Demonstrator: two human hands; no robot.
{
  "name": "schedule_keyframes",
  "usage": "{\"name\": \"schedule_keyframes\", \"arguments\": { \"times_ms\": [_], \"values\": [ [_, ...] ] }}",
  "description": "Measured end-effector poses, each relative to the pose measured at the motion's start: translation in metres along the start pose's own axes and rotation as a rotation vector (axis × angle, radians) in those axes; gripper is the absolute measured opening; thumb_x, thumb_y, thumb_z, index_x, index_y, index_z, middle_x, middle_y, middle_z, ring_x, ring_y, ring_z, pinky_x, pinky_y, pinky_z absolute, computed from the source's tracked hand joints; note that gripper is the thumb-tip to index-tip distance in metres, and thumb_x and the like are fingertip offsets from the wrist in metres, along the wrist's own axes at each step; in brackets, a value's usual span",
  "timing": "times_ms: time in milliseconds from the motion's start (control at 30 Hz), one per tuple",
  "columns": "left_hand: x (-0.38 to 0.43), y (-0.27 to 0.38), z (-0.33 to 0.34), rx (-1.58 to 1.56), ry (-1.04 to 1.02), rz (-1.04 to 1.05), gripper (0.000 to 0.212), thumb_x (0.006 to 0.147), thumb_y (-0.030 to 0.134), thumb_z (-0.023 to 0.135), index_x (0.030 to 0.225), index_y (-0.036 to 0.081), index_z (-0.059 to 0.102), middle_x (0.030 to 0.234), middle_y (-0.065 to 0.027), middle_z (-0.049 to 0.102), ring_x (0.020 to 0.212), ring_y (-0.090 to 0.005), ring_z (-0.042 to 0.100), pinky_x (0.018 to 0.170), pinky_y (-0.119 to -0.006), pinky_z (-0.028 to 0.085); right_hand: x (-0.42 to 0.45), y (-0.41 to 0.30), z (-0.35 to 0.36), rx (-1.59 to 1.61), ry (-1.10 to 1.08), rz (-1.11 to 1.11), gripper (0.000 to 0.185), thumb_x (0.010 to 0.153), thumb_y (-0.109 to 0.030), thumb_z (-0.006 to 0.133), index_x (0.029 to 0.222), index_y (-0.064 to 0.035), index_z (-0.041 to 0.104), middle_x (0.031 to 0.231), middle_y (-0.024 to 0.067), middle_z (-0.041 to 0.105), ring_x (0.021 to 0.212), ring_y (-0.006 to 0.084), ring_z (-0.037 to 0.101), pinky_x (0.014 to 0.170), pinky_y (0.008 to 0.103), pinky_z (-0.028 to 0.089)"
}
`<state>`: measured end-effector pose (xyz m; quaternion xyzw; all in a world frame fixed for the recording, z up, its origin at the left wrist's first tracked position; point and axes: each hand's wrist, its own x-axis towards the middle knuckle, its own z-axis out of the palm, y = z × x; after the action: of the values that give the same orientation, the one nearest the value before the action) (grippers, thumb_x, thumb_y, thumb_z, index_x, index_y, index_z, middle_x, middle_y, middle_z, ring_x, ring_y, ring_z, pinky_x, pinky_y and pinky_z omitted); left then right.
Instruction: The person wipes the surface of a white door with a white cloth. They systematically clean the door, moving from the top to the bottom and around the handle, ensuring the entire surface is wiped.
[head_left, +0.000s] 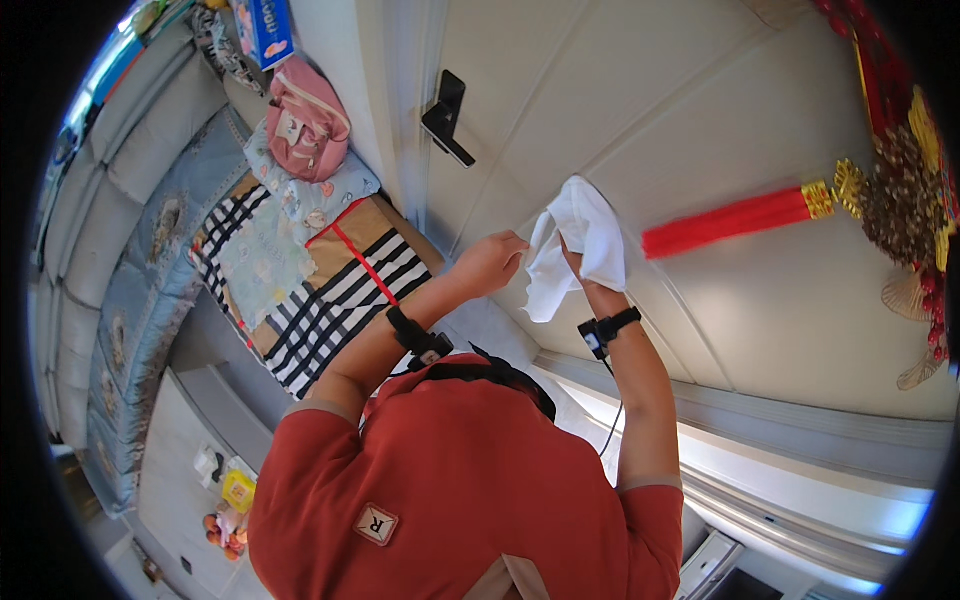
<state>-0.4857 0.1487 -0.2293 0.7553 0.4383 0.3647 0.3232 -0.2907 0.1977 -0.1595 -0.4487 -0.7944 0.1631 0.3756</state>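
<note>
A white cloth (592, 232) hangs in loose folds in front of a cream panelled door (675, 97). My right hand (571, 259) is largely hidden among the folds and holds the cloth. At the cloth's left edge, my left hand (491, 262) is curled, its fingertips pinching the fabric; the exact grip is small in view. Up and to the left of both hands, a black door handle (448, 120) is fixed to the door. A red tassel (724, 225) hangs on the door to the right of the cloth.
At left are a bench with a striped cover (352, 277), a pink backpack (311, 127) and a grey-blue sofa (142, 202). A pale table (169, 450) holds a yellow container (238, 491). A red and gold ornament (896, 195) hangs at far right.
</note>
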Motion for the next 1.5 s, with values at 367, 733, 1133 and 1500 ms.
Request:
{"name": "schedule_keyframes", "arguments": {
  "times_ms": [367, 733, 1133, 1500],
  "values": [
    [-0.041, -0.050, -0.067, 0.147, 0.183, -0.155, 0.020, 0.088, 0.007, 0.053, 0.103, 0.001, 0.064, 0.098, -0.0179, 0.063, 0.089, -0.0389, 0.062, 0.077, -0.043, 0.051, 0.001, 0.012, 0.051, 0.057, -0.212, 0.040, 0.033, 0.090, -0.015, 0.062, 0.118, 0.0032, 0.059, 0.116, 0.0162, 0.064, 0.107, 0.0243, 0.061, 0.094, 0.0325, 0.047],
    [-0.111, -0.068, -0.075, 0.155, 0.357, -0.373, 0.020, 0.089, 0.007, 0.052, 0.104, 0.000, 0.064, 0.097, -0.0174, 0.063, 0.090, -0.0371, 0.062, 0.078, -0.043, 0.050, -0.006, 0.055, 0.136, 0.034, -0.533, 0.075, 0.029, 0.090, -0.015, 0.061, 0.113, 0.0034, 0.061, 0.113, 0.0182, 0.065, 0.105, 0.0266, 0.062, 0.091, 0.0342, 0.048],
    [-0.198, -0.121, -0.026, 0.091, 0.460, -0.772, 0.020, 0.089, 0.005, 0.053, 0.106, 0.001, 0.063, 0.097, -0.0174, 0.062, 0.091, -0.0382, 0.061, 0.078, -0.044, 0.050, -0.037, 0.175, 0.283, -0.083, -0.838, 0.130, 0.026, 0.090, -0.016, 0.060, 0.107, 0.0036, 0.063, 0.110, 0.0203, 0.066, 0.103, 0.0291, 0.063, 0.089, 0.0360, 0.049],
    [-0.218, -0.174, -0.026, 0.092, 0.433, -0.846, 0.020, 0.088, 0.005, 0.055, 0.106, 0.001, 0.061, 0.095, -0.0182, 0.061, 0.090, -0.0388, 0.059, 0.076, -0.045, 0.050, -0.018, 0.173, 0.344, -0.311, -0.912, 0.102, 0.020, 0.076, -0.015, 0.068, 0.072, 0.0046, 0.065, 0.068, 0.0228, 0.063, 0.064, 0.0373, 0.063, 0.061, 0.0447, 0.050]
  ]
}}
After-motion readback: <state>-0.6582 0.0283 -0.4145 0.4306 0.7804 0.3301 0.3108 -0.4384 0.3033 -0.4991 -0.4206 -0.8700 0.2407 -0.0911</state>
